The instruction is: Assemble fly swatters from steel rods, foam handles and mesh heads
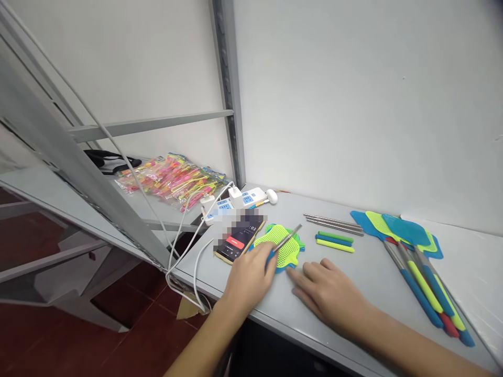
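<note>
My left hand [251, 272] is closed around a metal rod [288, 236] with a blue grip; most of the grip is hidden in the fingers. The rod's bare end points up and to the right. Under it lies a small pile of perforated fly swatter heads [290, 254], yellow-green on top, with green and blue edges showing. My right hand [324, 290] rests low over the table beside the pile, fingers partly bent and apart. Its fingertips are at the pile's lower edge, and I see nothing held in them.
Behind the hands lie several metal rods [334, 224] and green, blue and yellow grip tubes [335, 242]. Assembled fly swatters [424, 283] are stacked at right. A phone [239, 238], power strip [251, 198] and white cables [178, 246] sit left. Bagged goods [173, 178] lie beyond the metal frame [230, 94].
</note>
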Action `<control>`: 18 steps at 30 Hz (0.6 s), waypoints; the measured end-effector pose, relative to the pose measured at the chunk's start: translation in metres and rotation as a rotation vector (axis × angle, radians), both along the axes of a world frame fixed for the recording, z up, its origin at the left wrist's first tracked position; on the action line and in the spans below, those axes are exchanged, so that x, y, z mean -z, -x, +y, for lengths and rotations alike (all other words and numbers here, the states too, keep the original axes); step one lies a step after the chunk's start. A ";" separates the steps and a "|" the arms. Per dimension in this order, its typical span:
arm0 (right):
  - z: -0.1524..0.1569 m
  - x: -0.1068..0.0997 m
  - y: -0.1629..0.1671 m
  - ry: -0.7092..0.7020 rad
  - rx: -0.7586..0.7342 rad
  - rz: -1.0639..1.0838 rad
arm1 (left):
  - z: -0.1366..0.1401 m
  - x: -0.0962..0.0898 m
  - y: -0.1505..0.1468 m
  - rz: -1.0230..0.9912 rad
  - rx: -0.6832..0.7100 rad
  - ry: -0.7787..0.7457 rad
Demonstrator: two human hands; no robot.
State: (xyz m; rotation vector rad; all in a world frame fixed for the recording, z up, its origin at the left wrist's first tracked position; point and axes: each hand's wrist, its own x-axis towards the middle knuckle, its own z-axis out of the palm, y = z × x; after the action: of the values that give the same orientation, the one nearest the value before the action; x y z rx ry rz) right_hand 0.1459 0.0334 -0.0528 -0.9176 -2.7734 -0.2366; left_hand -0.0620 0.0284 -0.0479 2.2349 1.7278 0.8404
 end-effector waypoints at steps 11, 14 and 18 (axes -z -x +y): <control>-0.002 0.008 -0.027 0.122 0.004 -0.008 | 0.001 0.014 -0.006 0.253 -0.032 0.024; -0.008 0.008 -0.047 0.124 0.011 0.004 | 0.002 0.014 -0.006 0.275 0.005 0.020; -0.011 0.003 -0.064 0.118 0.042 0.019 | 0.002 0.012 -0.009 0.301 0.046 0.016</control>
State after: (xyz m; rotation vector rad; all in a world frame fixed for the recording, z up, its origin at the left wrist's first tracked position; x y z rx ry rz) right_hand 0.2098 0.0226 -0.0557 -1.0012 -2.7777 -0.0717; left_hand -0.0534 0.0308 -0.0596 2.4839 1.7859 0.4979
